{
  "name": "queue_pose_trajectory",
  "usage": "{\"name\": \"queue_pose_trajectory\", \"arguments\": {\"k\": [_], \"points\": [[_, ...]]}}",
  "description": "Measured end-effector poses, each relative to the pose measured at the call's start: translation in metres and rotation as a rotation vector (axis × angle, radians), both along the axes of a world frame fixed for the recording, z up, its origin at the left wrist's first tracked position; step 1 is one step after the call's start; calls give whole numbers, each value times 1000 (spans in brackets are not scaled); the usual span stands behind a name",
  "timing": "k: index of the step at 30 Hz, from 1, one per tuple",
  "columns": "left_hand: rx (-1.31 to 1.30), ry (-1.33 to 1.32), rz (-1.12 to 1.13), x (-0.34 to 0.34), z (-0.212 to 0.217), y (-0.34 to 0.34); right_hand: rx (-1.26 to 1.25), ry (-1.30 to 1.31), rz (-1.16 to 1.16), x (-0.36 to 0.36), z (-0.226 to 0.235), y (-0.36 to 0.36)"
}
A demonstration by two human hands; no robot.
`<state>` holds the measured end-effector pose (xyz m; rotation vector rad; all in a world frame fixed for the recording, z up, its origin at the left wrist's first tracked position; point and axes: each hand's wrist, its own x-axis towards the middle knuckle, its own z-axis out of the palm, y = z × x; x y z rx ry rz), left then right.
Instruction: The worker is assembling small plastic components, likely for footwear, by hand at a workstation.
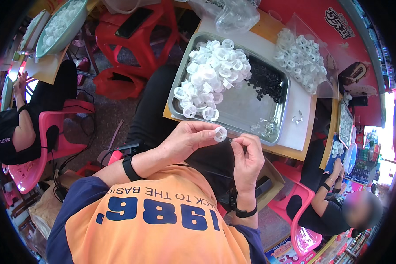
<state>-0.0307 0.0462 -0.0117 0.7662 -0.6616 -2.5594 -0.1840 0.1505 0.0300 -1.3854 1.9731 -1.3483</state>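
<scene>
Left hand (187, 140) pinched the white plastic ring (220, 133); right hand (247, 157) pinched a tiny piece, best brought squarely, steadily to it.

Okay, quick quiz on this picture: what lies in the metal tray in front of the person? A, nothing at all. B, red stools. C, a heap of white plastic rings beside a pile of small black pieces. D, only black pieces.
C: the metal tray holds a heap of white plastic rings with a pile of small black pieces to their right.
</scene>
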Motion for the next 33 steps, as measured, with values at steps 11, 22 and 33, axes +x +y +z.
{"name": "queue_pose_trajectory", "arguments": {"k": [11, 22, 33], "points": [[-36, 6, -37, 3, 11, 6, 20, 122, -14, 2, 6, -5], [-142, -44, -75, 3, 7, 6, 60, 125, -3, 2, 3, -4], [-481, -107, -72, 3, 8, 7, -24, 421, 50, 1, -1, -5]]}}
